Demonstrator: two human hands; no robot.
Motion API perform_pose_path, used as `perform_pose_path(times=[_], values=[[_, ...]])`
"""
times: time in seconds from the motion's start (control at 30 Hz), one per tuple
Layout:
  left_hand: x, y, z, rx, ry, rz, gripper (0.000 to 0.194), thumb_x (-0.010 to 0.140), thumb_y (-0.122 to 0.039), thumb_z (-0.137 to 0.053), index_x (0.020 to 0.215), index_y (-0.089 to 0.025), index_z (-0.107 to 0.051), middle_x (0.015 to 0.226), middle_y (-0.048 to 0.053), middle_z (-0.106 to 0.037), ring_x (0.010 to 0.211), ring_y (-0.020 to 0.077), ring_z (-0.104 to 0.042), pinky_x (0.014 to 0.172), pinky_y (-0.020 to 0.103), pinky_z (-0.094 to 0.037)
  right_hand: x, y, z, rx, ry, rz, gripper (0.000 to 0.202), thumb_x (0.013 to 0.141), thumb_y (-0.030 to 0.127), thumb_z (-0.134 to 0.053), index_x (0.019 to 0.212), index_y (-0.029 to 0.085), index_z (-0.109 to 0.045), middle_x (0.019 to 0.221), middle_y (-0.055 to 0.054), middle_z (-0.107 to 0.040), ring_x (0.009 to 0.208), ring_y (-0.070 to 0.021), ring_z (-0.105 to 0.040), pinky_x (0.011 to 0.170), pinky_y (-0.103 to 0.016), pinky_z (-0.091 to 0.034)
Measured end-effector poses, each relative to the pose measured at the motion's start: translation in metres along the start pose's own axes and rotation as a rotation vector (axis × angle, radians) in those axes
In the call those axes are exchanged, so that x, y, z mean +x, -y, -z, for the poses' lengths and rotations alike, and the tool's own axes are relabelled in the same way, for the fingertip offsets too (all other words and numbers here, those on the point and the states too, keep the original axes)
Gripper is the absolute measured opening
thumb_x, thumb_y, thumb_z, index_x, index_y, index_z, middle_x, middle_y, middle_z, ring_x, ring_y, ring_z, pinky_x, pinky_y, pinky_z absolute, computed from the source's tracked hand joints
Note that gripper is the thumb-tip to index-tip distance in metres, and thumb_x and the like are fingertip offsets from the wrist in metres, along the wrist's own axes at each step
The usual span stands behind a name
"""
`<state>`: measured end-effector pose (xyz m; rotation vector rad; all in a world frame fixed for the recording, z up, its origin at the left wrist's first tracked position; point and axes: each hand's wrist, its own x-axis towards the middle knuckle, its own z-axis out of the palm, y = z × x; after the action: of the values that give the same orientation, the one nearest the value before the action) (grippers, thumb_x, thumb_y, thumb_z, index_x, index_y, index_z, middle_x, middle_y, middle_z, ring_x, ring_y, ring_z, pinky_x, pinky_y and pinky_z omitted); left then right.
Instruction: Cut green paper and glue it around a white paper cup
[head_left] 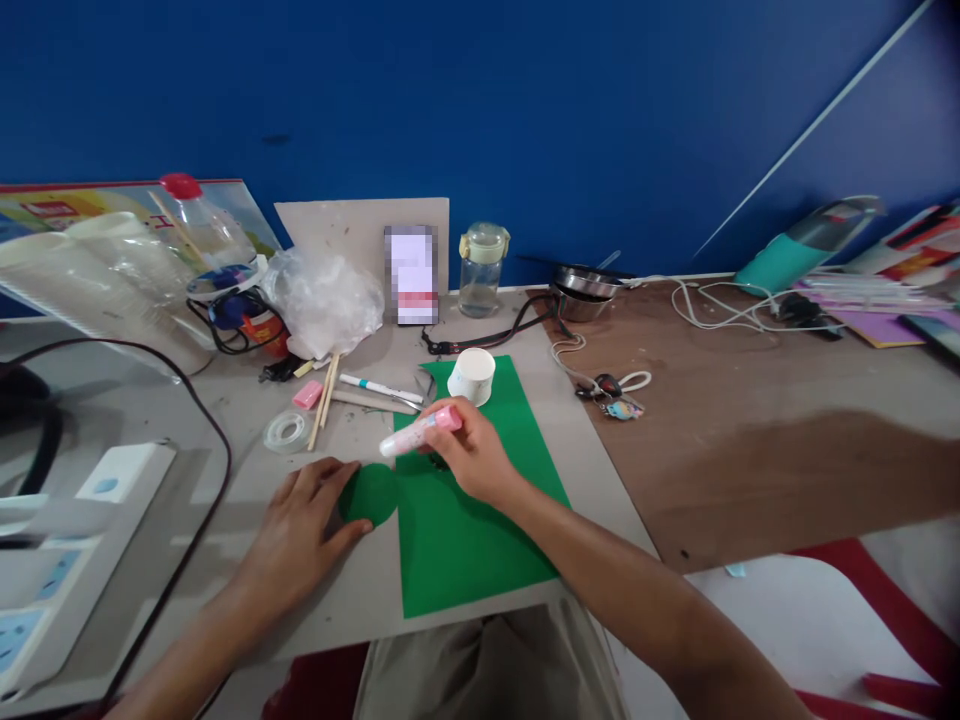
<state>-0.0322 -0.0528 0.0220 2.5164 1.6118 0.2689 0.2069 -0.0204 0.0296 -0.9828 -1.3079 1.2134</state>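
A round green paper piece [373,495] lies flat on the grey table. My left hand [304,520] rests at its left side, fingers apart, with fingertips on its edge. My right hand [474,450] grips a glue tube [409,438] with a pink end and a clear tip that points left. Beneath the right hand is a green paper sheet [480,540]. At the sheet's top end stands a white paper cup [472,376], just beyond my right fingers. Something dark under the right hand is mostly hidden.
Left of the sheet lie wooden sticks [324,402], a white pen [381,388], a tape roll [287,431] and a pink eraser [307,394]. Behind stand a phone [416,275] and a jar [481,270]. A power strip [90,560] and black cable are at left.
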Motion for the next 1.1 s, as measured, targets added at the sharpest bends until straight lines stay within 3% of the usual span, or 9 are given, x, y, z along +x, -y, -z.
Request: perform_pose_path(times=[0.17,0.33,0.47,0.67,0.83,1.03,1.1], values=[[-0.004,0.002,-0.006,-0.021,-0.032,-0.005,0.048,0.083,-0.044,-0.055,0.126,-0.021,-0.055,0.121,0.012,-0.054,0.112,0.0305,-0.050,0.095,0.047,-0.042,-0.006,-0.010,-0.007,-0.184,0.105,0.017,0.024,0.085,0.035,-0.057,0.101,0.018,-0.054,0.088,-0.004,-0.063,0.076,-0.0162,-0.062,0.067,-0.028,-0.053],[-0.004,0.004,-0.011,-0.033,-0.048,0.004,0.046,0.082,-0.044,-0.056,0.123,-0.024,-0.059,0.122,0.011,-0.055,0.112,0.0313,-0.050,0.093,0.048,-0.042,-0.005,-0.016,-0.016,-0.084,0.068,-0.071,0.032,0.084,0.032,-0.057,0.113,0.021,-0.049,0.081,0.000,-0.060,0.064,-0.0140,-0.063,0.058,-0.026,-0.052],[-0.006,0.004,-0.013,-0.025,-0.063,0.006,0.046,0.082,-0.045,-0.055,0.123,-0.024,-0.058,0.123,0.012,-0.053,0.112,0.0318,-0.050,0.091,0.048,-0.041,-0.004,-0.017,-0.021,-0.086,0.008,-0.164,0.025,0.081,0.035,-0.060,0.098,0.021,-0.050,0.071,0.003,-0.058,0.051,-0.0122,-0.060,0.048,-0.024,-0.049],[-0.007,0.003,-0.013,-0.026,-0.058,-0.004,0.046,0.083,-0.045,-0.055,0.124,-0.024,-0.057,0.122,0.012,-0.053,0.111,0.0317,-0.049,0.090,0.048,-0.041,-0.002,-0.020,-0.025,-0.192,-0.061,-0.181,0.028,0.081,0.045,-0.060,0.082,0.021,-0.046,0.059,0.005,-0.054,0.044,-0.0121,-0.058,0.043,-0.021,-0.042],[-0.007,0.003,-0.014,-0.021,-0.055,-0.002,0.047,0.082,-0.045,-0.056,0.124,-0.024,-0.056,0.123,0.012,-0.052,0.112,0.0325,-0.048,0.090,0.048,-0.040,-0.003,-0.021,-0.026,-0.244,-0.029,-0.176,0.024,0.087,0.044,-0.052,0.088,0.021,-0.046,0.050,0.006,-0.054,0.046,-0.0129,-0.060,0.048,-0.021,-0.044],[-0.007,0.003,-0.014,-0.035,-0.057,0.005,0.046,0.082,-0.044,-0.056,0.124,-0.024,-0.057,0.123,0.011,-0.052,0.113,0.0321,-0.048,0.093,0.048,-0.039,-0.004,-0.023,-0.028,-0.248,-0.009,-0.156,0.033,0.089,0.039,-0.050,0.114,0.019,-0.046,0.050,0.007,-0.056,0.049,-0.0131,-0.061,0.054,-0.022,-0.047],[-0.008,0.003,-0.015,-0.037,-0.055,0.009,0.047,0.082,-0.044,-0.056,0.124,-0.024,-0.057,0.124,0.011,-0.052,0.113,0.0327,-0.047,0.093,0.048,-0.039,-0.003,-0.023,-0.028,-0.224,-0.007,-0.151,0.032,0.087,0.039,-0.052,0.112,0.020,-0.048,0.054,0.006,-0.058,0.051,-0.0132,-0.062,0.054,-0.023,-0.048]])
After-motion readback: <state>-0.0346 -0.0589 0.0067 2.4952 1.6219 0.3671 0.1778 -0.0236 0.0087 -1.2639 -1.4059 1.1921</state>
